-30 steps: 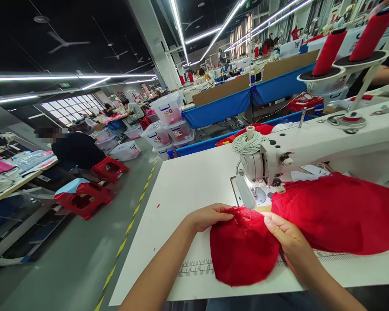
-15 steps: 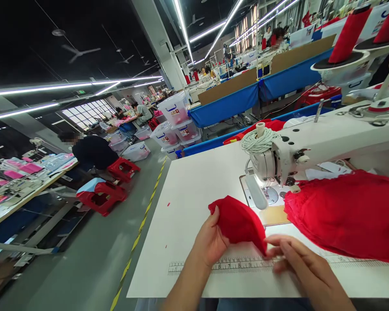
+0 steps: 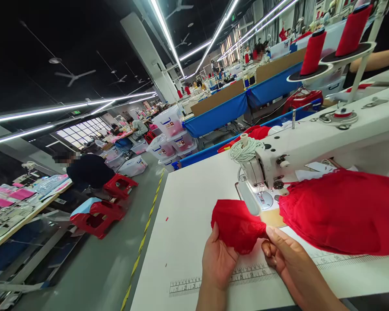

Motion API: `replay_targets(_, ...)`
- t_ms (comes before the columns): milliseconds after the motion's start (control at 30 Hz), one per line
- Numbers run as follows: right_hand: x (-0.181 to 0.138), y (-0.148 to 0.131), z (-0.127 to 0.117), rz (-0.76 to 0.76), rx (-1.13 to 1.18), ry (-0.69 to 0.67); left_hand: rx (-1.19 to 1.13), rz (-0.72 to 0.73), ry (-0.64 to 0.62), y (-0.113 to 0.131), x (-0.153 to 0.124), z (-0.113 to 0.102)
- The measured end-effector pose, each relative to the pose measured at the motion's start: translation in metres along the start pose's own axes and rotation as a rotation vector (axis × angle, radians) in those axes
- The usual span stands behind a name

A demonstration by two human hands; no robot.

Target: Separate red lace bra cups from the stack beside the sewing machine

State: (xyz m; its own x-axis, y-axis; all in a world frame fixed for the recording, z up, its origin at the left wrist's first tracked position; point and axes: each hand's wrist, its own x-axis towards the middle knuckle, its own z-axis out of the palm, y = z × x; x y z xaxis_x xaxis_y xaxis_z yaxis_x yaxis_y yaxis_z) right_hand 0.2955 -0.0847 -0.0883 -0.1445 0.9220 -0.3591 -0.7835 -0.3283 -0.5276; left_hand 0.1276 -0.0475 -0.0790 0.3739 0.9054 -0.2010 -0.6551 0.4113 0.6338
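Observation:
A small piece of red fabric (image 3: pixel 235 222) with a lacy edge is stretched between my two hands, just above the white table (image 3: pixel 184 216). My left hand (image 3: pixel 218 259) grips its left side, thumb on top and fingers underneath. At the right corner, my right hand (image 3: pixel 287 250) pinches the fabric between thumb and curled fingers. Right behind the piece stands a white sewing machine (image 3: pixel 262 168), its lamp lighting the needle area. To the right of my hands lies a larger heap of red fabric (image 3: pixel 343 211) with lace along its edge.
A printed ruler scale (image 3: pixel 184 286) runs along the table's front. Red thread cones (image 3: pixel 313 54) stand on holders behind the machine. Stacked clear plastic boxes (image 3: pixel 168 123) rise past the far edge. Across the aisle, a person (image 3: pixel 89 172) sits near red stools (image 3: pixel 99 216).
My right hand has closed on the fabric's right corner, where its fingers were loose and blurred before. The piece has turned, showing its lacy edge. The camera view has shifted slightly.

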Motion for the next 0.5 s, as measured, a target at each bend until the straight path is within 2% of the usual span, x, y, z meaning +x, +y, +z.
replay_targets(233, -0.006, 0.0, 0.003, -0.246, -0.211, 0.02, 0.012, -0.007, -0.139, -0.002, -0.001, 0.001)
replay_targets(300, -0.006, 0.0, 0.005, -0.304, -0.26, 0.037, 0.009, -0.008, -0.126, -0.004, 0.0, 0.001)
replay_targets(400, -0.007, -0.003, 0.002, -0.313, -0.299, 0.068, 0.042, 0.03, -0.058, -0.003, -0.003, 0.002)
replay_targets(500, -0.015, -0.013, -0.007, -0.322, -0.413, 0.019, 0.255, 0.066, -0.033, 0.005, -0.017, 0.011)
